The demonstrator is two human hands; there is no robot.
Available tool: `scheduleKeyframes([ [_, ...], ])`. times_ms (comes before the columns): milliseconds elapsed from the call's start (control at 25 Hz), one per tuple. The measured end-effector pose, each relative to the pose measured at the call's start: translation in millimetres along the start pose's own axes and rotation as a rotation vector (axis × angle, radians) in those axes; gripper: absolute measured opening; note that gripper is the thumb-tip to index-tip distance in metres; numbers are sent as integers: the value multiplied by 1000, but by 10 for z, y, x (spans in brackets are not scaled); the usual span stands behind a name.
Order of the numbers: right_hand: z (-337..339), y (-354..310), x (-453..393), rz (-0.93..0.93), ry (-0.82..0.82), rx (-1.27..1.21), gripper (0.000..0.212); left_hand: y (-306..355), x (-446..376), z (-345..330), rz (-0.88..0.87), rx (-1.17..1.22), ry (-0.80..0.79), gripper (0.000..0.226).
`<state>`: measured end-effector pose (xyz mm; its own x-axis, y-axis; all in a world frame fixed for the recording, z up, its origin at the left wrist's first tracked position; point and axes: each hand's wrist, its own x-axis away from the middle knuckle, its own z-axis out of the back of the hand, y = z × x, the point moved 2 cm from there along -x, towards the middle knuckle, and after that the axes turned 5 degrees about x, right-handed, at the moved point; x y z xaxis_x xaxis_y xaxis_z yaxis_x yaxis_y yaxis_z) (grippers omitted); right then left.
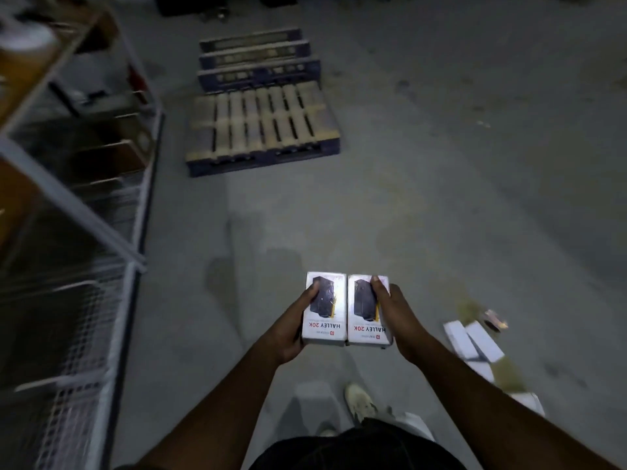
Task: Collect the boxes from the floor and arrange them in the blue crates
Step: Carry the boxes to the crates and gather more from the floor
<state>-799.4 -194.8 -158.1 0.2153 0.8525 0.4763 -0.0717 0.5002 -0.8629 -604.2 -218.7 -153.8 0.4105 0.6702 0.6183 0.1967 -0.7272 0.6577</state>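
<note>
My left hand (pixel 294 329) grips the left box (pixel 324 308), my right hand (pixel 395 317) grips the right box (pixel 368 310); boxes side by side, touching, above the floor (pixel 441 198). More white boxes (pixel 475 344) on floor at right. Pallet (pixel 261 125) ahead, wire shelving (pixel 84 266) left.

grey floor (pixel 441 205), pallet (pixel 261 127), white boxes (pixel 475 344)

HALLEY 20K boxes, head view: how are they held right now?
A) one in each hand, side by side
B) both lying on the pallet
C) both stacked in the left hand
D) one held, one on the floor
A: the left hand grips the left box and the right hand grips the right box, their long edges touching, above the floor.
</note>
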Motion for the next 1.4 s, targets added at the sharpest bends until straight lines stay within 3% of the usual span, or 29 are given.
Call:
scheduleKeyframes([
  [240, -831, -542, -473, 46, -338, 83, 47, 208, 287, 566, -219, 309, 234, 73],
  [440, -1294, -774, -631, 47, -541, 156, 42, 200, 494, 739, -281, 564, 459, 86],
  [640, -1744, -878, -558, 29, -672, 232, 32, 61, 796, 868, -401, 671, 621, 73],
  [880, -2526, -997, -273, 84, -797, 391, 27, -50, 1196, 1286, -534, 729, 724, 62],
  [1400, -4855, -1222, 594, 201, -1009, 504, 27, 106, 2373, 3085, -667, 843, 795, 59],
])
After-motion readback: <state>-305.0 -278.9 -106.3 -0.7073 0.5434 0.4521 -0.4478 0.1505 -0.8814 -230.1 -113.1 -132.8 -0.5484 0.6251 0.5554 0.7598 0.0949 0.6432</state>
